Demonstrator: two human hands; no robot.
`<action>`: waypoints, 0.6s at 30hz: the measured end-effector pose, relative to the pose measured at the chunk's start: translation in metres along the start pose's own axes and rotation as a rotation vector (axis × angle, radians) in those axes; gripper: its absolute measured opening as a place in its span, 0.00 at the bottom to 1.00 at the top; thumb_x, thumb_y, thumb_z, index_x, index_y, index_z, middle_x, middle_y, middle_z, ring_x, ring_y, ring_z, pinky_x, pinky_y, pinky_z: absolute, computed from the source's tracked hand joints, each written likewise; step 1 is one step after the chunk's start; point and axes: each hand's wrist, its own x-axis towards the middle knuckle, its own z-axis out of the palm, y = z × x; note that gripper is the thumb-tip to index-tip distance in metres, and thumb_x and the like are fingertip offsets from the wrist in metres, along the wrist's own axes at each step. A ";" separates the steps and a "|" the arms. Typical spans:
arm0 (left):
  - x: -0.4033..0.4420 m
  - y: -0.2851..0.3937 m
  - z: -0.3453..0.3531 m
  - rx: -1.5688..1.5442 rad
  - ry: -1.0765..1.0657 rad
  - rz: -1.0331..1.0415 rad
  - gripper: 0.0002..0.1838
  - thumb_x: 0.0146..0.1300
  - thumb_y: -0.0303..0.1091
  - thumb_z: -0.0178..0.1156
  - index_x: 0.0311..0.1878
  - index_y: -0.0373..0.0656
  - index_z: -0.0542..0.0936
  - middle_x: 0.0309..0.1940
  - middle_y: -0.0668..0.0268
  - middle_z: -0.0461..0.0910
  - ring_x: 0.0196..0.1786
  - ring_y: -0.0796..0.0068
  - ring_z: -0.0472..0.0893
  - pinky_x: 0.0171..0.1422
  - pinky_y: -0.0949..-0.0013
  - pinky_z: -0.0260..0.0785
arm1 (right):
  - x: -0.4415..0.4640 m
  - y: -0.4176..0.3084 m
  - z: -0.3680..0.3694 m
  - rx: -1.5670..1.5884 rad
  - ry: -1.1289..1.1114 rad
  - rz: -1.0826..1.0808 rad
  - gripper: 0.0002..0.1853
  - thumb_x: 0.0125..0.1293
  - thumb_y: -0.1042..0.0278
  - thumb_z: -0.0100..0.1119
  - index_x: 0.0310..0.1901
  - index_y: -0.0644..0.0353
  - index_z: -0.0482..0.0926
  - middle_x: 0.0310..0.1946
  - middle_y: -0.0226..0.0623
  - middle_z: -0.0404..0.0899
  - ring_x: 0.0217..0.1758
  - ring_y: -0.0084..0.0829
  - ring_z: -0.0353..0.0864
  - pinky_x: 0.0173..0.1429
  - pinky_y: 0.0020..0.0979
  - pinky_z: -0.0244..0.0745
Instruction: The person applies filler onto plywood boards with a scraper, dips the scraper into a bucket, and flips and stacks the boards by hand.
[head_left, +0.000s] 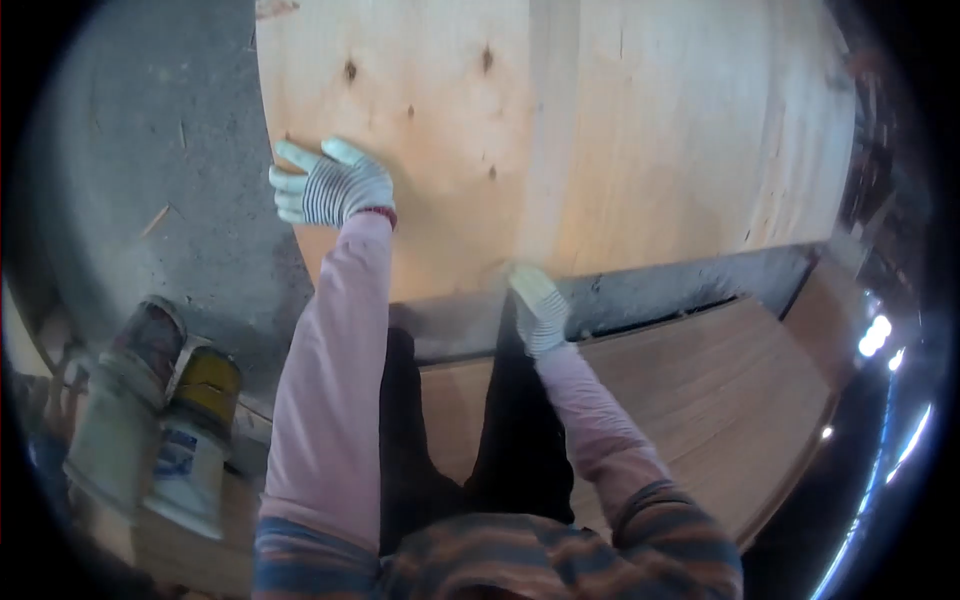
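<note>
Likely stiff and heavy, the board suits edge holds: left hand spread flat at its left side, right hand at near edge, grip unclear.

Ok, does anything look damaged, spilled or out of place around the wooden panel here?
Nothing stands out strongly. The panel has dark knots, which look like natural grain rather than damage. A loose sliver lies on the grey floor left of it, looking like stray debris. No spill is apparent.
</note>
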 end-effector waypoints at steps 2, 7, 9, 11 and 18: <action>0.007 -0.004 -0.016 -0.086 -0.069 0.029 0.30 0.64 0.47 0.52 0.66 0.41 0.63 0.56 0.46 0.69 0.52 0.46 0.72 0.57 0.48 0.64 | -0.014 -0.043 0.018 0.245 0.176 0.342 0.15 0.62 0.77 0.59 0.51 0.57 0.82 0.47 0.39 0.83 0.50 0.33 0.81 0.57 0.32 0.75; 0.025 -0.057 -0.017 -0.225 -0.443 -0.076 0.23 0.69 0.47 0.45 0.58 0.40 0.69 0.49 0.44 0.78 0.51 0.43 0.79 0.56 0.49 0.71 | 0.024 -0.093 -0.028 1.384 0.258 0.936 0.16 0.68 0.74 0.56 0.57 0.66 0.77 0.52 0.36 0.81 0.53 0.24 0.79 0.60 0.27 0.73; 0.031 -0.054 -0.008 -0.193 -0.548 -0.132 0.22 0.70 0.48 0.43 0.56 0.40 0.71 0.47 0.45 0.80 0.50 0.44 0.80 0.55 0.49 0.72 | 0.054 -0.080 -0.039 1.568 0.211 0.770 0.20 0.67 0.71 0.59 0.59 0.67 0.75 0.53 0.38 0.80 0.52 0.26 0.80 0.59 0.27 0.74; 0.024 -0.062 -0.005 -0.132 -0.521 -0.076 0.23 0.71 0.49 0.40 0.53 0.40 0.72 0.45 0.47 0.81 0.48 0.45 0.81 0.53 0.50 0.73 | 0.063 -0.029 -0.001 0.642 0.255 0.609 0.17 0.68 0.68 0.58 0.55 0.67 0.78 0.50 0.39 0.82 0.52 0.26 0.81 0.57 0.28 0.75; 0.032 -0.118 0.067 0.498 -0.424 0.680 0.11 0.61 0.40 0.55 0.40 0.43 0.76 0.33 0.59 0.81 0.39 0.59 0.82 0.42 0.61 0.74 | 0.089 -0.018 -0.005 1.014 -0.195 0.304 0.09 0.65 0.68 0.59 0.41 0.62 0.84 0.40 0.36 0.85 0.45 0.26 0.81 0.51 0.28 0.75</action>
